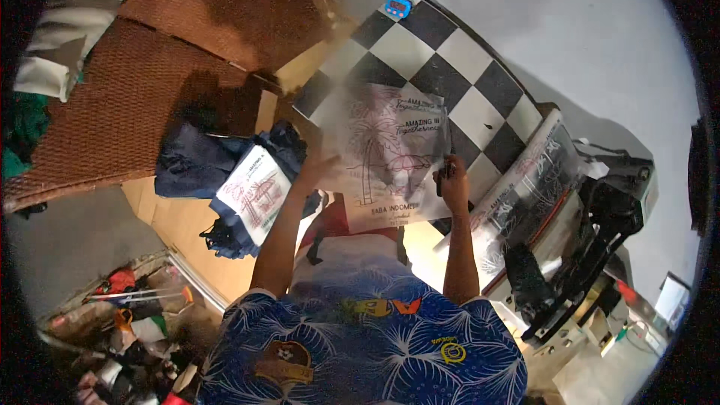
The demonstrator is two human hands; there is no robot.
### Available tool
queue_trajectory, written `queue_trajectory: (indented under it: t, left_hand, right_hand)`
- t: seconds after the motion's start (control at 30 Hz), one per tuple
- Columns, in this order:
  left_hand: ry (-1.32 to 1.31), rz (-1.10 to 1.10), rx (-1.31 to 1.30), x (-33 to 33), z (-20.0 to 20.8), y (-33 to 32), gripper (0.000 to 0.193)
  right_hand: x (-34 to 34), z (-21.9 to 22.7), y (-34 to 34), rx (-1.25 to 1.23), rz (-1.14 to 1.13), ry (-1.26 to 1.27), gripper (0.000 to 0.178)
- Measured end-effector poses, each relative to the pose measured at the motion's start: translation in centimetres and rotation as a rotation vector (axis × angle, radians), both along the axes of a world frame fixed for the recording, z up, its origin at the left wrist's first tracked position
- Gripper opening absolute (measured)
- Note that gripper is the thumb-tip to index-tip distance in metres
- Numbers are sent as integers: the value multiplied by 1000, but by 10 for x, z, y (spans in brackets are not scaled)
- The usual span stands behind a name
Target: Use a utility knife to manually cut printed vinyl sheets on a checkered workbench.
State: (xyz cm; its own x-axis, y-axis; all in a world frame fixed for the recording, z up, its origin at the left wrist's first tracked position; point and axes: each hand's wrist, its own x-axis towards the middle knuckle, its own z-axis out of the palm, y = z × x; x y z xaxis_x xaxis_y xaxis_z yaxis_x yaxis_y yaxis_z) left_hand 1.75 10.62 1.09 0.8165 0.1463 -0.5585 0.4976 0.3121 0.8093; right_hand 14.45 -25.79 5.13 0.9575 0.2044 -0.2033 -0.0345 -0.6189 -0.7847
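Observation:
A translucent printed film sheet (386,172) with palm trees, a parasol and dark lettering is in front of me, over the near left part of the checkered tabletop. My right hand (454,186) is closed at its right edge, around a dark-handled tool that looks like scissors (442,174). At the sheet's left edge is my left hand (324,171), smeared by motion, so its grip does not show. Left of that forearm, a white printed piece (253,193) with a similar palm design lies on a pile of dark navy cloth (196,161).
A roll of printed clear film (517,180) lies along the table's right side, by a black bag with straps (611,217). A small blue digital timer (398,7) sits at the far corner of the checkered table (457,56). A container of scraps (135,322) stands lower left.

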Motion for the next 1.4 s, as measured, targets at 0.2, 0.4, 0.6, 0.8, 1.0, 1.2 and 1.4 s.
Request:
queue_trajectory:
  t: [0.2, 0.4, 0.6, 0.8, 1.0, 1.2, 1.4]
  left_hand:
    - [56, -17, 248, -5, 4, -10, 45]
    - [158, -134, 477, 11, 19, -19, 41]
    - [277, -263, 677, 22, 31, -31, 43]
    - [142, -301, 557, -5, 0, -4, 44]
    - [114, -329, 295, -12, -31, 10, 51]
    - [165, 15, 250, 4, -23, -7, 43]
    - [56, -53, 510, 11, -5, -17, 50]
  right_hand:
    - [42, -18, 9, 314, -222, 217, 47]
    - [47, -60, -9, 160, -296, 122, 43]
    - [16, -73, -9, 176, -83, -211, 32]
    - [20, -21, 4, 53, 69, -347, 33]
    - [34, 6, -4, -168, -232, -176, 30]
    - [40, 5, -30, -458, -233, -163, 35]
    - [42, -25, -46, -691, -168, -157, 35]
